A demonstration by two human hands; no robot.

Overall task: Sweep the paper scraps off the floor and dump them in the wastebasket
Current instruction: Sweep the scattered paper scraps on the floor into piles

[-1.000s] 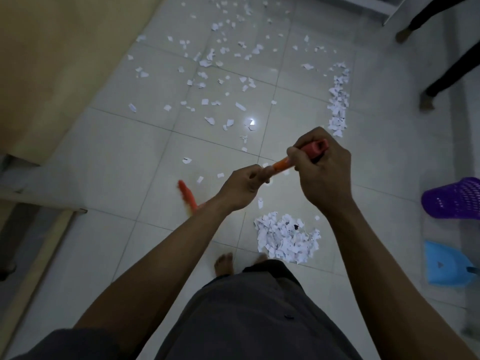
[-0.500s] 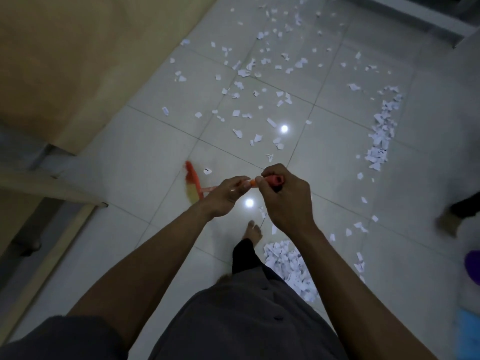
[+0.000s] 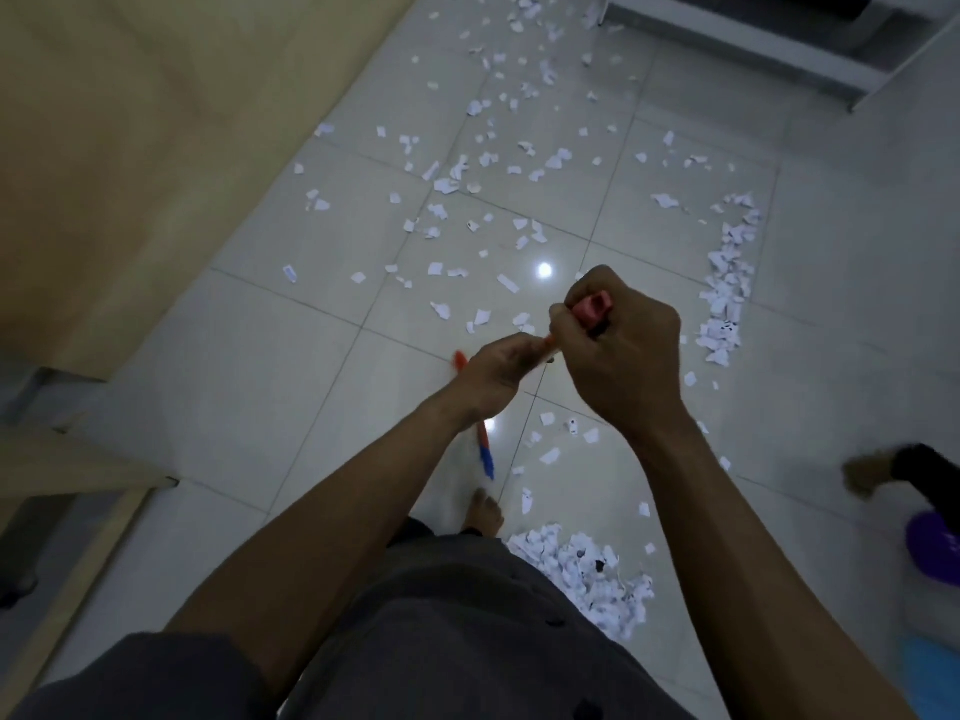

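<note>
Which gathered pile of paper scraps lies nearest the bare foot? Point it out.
The compact heap at bottom centre, just right of the bare foot. The other is a long strip farther away, at right.

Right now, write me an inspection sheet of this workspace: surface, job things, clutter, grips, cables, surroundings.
Surface: glossy pale tiled floor with bright light reflections.
Job's things: paper scraps scattered ahead; a gathered pile close to the person; a swept strip at right; orange broom handle; purple wastebasket at the right edge, only partly in view.
Clutter: blue item in the lower right corner, blurred and cut off.
Grips: left hand and right hand both hold the broom handle, the right at its top end.
Cables: nothing seen.
Surroundings: wooden panel at left; another person's foot at right.
</note>
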